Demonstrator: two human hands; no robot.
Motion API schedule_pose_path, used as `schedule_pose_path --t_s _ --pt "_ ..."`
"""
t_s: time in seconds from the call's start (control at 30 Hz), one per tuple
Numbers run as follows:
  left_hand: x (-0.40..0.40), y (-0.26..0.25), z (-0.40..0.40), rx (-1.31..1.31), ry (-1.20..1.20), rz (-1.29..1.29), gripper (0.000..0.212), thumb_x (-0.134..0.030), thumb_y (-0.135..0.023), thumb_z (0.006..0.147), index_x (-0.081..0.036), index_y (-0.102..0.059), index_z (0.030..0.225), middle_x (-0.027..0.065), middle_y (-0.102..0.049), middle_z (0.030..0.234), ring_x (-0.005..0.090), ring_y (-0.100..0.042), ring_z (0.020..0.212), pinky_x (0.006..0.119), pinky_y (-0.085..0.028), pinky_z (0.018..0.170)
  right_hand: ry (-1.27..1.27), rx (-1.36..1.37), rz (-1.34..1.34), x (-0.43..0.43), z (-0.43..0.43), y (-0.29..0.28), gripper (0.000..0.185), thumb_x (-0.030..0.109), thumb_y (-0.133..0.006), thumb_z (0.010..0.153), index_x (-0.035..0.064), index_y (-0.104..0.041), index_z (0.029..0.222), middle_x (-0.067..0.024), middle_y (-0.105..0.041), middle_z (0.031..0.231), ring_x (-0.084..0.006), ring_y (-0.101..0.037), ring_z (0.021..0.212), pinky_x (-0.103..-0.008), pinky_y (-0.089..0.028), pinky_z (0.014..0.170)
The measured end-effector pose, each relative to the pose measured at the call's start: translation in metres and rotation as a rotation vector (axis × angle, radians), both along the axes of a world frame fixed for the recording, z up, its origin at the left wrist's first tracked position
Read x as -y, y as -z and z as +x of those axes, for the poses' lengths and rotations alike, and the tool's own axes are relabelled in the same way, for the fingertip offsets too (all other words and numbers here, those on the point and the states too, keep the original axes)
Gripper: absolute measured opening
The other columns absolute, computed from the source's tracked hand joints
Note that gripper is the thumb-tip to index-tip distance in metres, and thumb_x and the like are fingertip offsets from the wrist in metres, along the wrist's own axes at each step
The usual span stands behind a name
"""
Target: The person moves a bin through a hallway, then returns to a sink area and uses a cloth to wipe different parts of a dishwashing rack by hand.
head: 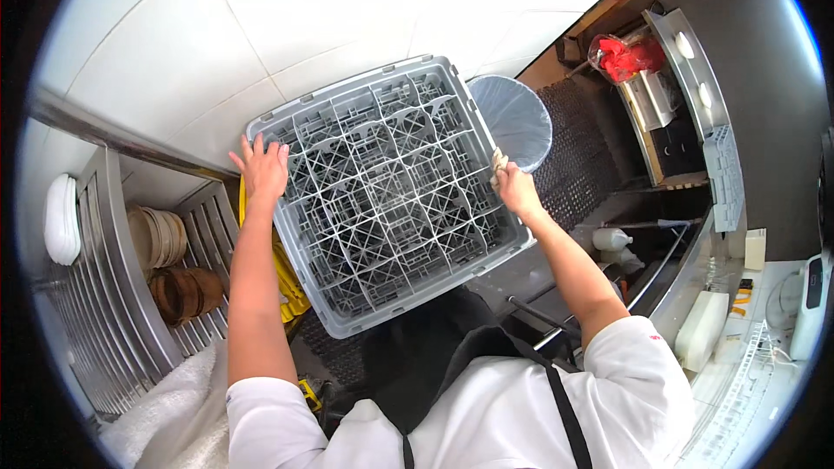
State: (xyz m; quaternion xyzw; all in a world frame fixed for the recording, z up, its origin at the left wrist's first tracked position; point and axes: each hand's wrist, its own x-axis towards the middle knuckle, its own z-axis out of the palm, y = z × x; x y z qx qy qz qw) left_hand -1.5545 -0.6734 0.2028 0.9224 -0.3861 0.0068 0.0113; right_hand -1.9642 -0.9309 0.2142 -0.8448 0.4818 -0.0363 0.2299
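Note:
A grey plastic dishwasher glass rack [391,189] with a grid of square compartments lies before me, turned at an angle. My left hand [262,169] rests on its left rim near the far corner, fingers spread and the palm hidden. At the opposite side, my right hand [515,189] grips a crumpled beige cloth [499,163] against the rack's right rim. The compartments hold no glasses. What supports the rack is mostly hidden beneath it; yellow plastic [291,280] shows along its left side.
Behind the rack rises a white tiled wall [326,19]. A lined bin [515,120] stands right of it, on black perforated matting [567,137]. Slatted metal shelves [111,273] at left carry stacked plates [156,234] and brown bowls [186,296]. A steel counter edge [677,280] runs along the right.

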Motion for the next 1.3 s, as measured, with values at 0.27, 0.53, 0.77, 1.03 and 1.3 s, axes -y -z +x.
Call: schedule_pose_path --t_s 0.27,0.53,0.77,1.03,1.3 --pt "0.001 0.002 0.0 -0.031 -0.008 -0.019 0.041 -0.04 -0.038 0.098 -0.013 -0.063 0.115 0.0143 -0.042 0.139 0.041 -0.026 0.135 0.068 -0.012 0.107 0.025 0.096 -0.13 0.044 0.072 0.021 0.026 0.023 -0.043 0.095 -0.0017 -0.049 0.102 -0.033 -0.061 0.087 -0.0502 -0.059 0.085 -0.0565 -0.046 0.076" --pt "-0.007 0.009 0.007 0.005 -0.026 0.096 0.041 -0.042 -0.038 0.098 -0.016 -0.061 0.12 0.0106 -0.042 0.141 0.04 -0.028 0.134 0.065 -0.014 0.109 -0.209 0.065 -0.212 0.121 0.199 0.022 0.027 0.019 -0.041 0.094 0.0003 -0.058 0.102 -0.0258 -0.061 0.097 -0.0459 -0.06 0.088 -0.053 -0.048 0.08" --pt "0.004 0.005 0.005 0.055 -0.026 0.189 0.046 -0.046 -0.031 0.099 -0.018 -0.057 0.125 0.0091 -0.039 0.143 0.039 -0.027 0.136 0.065 -0.014 0.108 -0.139 0.095 -0.132 0.137 0.187 0.022 0.032 0.024 -0.048 0.089 -0.0042 -0.061 0.098 -0.0281 -0.064 0.095 -0.0441 -0.061 0.093 -0.0478 -0.049 0.085" --pt "0.002 0.01 0.005 0.07 -0.033 0.176 0.05 -0.048 -0.026 0.099 -0.019 -0.052 0.13 0.0086 -0.037 0.146 0.0387 -0.022 0.138 0.067 -0.013 0.107 -0.046 0.036 0.019 0.042 0.053 0.009 0.028 0.024 -0.051 0.088 -0.0003 -0.056 0.1 -0.0305 -0.062 0.085 -0.0465 -0.06 0.086 -0.0537 -0.048 0.079" --pt "-0.002 0.009 0.008 0.007 -0.074 0.126 0.049 -0.049 -0.03 0.098 -0.02 -0.052 0.131 0.009 -0.037 0.146 0.0401 -0.023 0.137 0.067 -0.011 0.108 0.141 0.032 0.092 -0.066 -0.077 -0.018 0.018 0.012 -0.052 0.086 0.0016 -0.057 0.099 -0.0276 -0.062 0.098 -0.0442 -0.059 0.096 -0.0509 -0.047 0.085"
